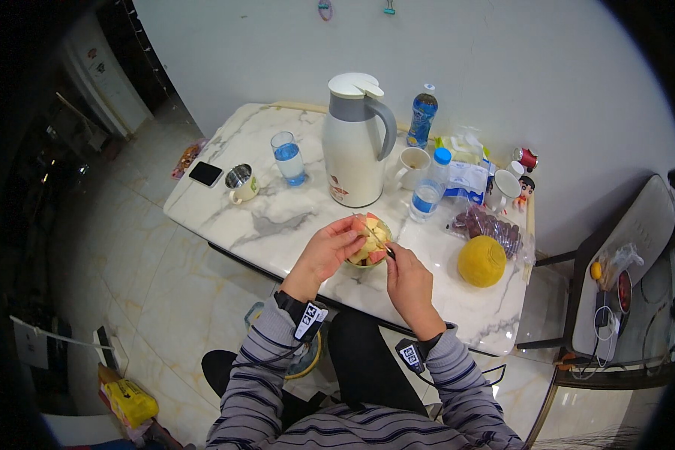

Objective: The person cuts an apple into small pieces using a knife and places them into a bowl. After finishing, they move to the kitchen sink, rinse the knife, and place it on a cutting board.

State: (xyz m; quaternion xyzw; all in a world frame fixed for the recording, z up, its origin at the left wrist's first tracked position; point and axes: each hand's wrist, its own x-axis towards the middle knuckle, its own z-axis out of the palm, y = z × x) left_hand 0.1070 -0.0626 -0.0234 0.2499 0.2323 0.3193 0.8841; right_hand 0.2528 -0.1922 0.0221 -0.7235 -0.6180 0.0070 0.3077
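Over the near edge of the marble-patterned table, both hands meet above a small bowl filled with pale, red-skinned cut apple. My left hand is closed, with thumb and fingers pinching what looks like a piece of apple at the bowl's left side. A small knife is gripped in my right hand by its dark handle. Its thin blade slants up and left across the fruit toward my left fingertips. The fingers hide part of the bowl and of the held piece.
Beyond the bowl stands a tall white-and-grey thermos jug. A glass, metal-lined cup and phone lie left. To the right are a water bottle, bagged grapes, a yellow round fruit and a chair.
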